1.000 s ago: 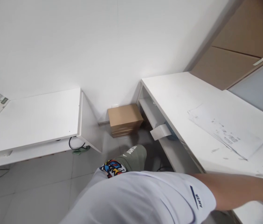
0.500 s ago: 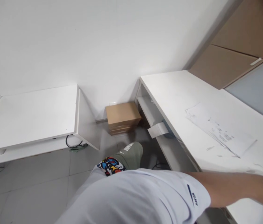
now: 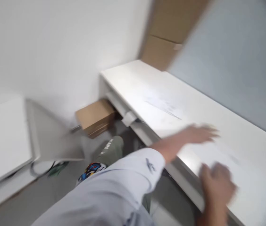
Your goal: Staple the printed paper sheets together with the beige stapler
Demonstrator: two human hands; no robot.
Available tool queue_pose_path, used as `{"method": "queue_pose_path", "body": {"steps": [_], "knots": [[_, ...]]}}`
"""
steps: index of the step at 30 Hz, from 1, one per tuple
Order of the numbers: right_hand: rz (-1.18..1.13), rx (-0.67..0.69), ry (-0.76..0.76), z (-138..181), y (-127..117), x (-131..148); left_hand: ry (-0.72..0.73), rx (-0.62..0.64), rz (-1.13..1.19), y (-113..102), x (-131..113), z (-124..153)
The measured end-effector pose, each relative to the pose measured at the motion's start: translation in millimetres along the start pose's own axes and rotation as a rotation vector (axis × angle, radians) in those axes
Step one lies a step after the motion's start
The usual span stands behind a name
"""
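Observation:
My left hand (image 3: 200,133) reaches across the white desk (image 3: 248,150), palm down with its fingers stretched out. Below and to the right, my right hand (image 3: 218,185) hovers over or rests on the desk's near edge. Motion smears its fingers, which look partly curled; I cannot make out anything in them. Between the hands lies a pale, blurred patch like a white sheet (image 3: 214,153). Farther along the desk, several printed papers (image 3: 166,103) lie flat.
Cardboard boxes (image 3: 95,114) are stacked on the floor by the wall. Large cardboard (image 3: 158,51) stands at the desk's far end, beside a grey-blue panel (image 3: 236,62). A white flap (image 3: 128,118) juts from the under-desk shelf. Another white desk (image 3: 3,135) is at left.
My view has swung right, so the desk and papers sit farther left. Both hands now show over the desk; before, only my left forearm and part of its hand showed at the right edge.

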State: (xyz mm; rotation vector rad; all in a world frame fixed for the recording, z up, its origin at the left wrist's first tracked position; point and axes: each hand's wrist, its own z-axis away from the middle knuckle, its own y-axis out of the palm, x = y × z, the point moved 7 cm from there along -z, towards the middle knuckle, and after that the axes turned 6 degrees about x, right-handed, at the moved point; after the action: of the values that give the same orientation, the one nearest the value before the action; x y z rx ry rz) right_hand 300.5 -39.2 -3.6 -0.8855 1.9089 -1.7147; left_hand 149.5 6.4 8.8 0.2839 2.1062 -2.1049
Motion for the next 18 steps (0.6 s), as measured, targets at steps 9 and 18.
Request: {"method": "queue_pose_path", "body": {"steps": [9,18], "knots": [[-0.139,0.122,0.348,-40.1,18.0,-19.5,0.138,-0.197,0.055,-18.0,31.3,-39.3],[-0.14,0.015,0.103,-34.4,10.9,-3.2,0.14,-0.268,0.204,-20.1,43.6,-37.1]]}}
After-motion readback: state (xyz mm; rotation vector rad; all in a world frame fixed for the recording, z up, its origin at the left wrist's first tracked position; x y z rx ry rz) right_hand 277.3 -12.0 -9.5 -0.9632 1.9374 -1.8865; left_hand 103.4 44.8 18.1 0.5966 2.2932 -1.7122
